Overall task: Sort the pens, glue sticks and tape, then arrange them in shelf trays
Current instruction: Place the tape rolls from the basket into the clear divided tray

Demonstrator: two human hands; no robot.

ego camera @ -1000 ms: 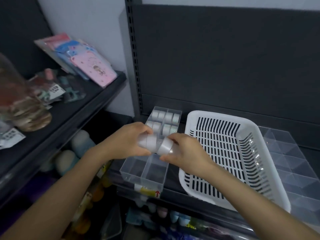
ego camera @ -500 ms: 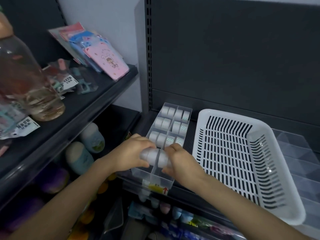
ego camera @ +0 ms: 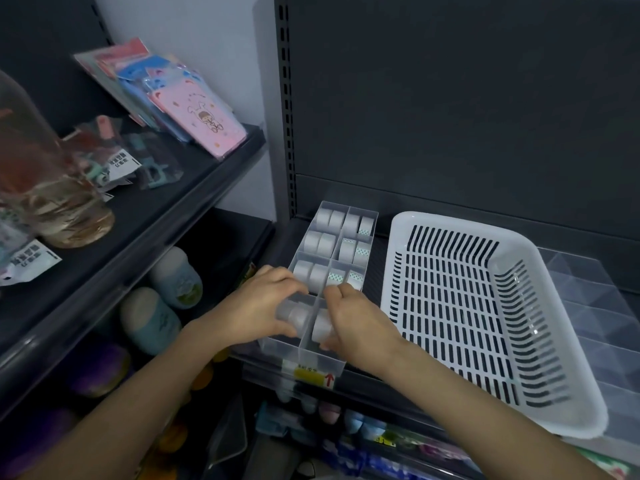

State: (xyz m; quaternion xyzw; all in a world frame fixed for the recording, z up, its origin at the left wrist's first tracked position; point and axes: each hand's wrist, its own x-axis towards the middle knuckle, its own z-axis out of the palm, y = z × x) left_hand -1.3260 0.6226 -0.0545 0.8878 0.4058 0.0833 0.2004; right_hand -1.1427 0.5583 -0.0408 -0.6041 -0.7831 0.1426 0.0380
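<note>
While held at the clear tray (ego camera: pixel 304 359), both grips are clenched; tape rolls (ego camera: pixel 294 315) are grasped by the left hand (ego camera: pixel 252 306). A single roll (ego camera: pixel 321 330) is grasped by the right hand (ego camera: pixel 362 329).

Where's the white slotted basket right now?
Head view, right side: the white basket sits beside the clear divided tray, just right of the right hand gripping a tape roll.

White tape rolls (ego camera: pixel 327 220) on edge, in pairs, inside clear divided shelf tray (ego camera: pixel 289 353).
</note>
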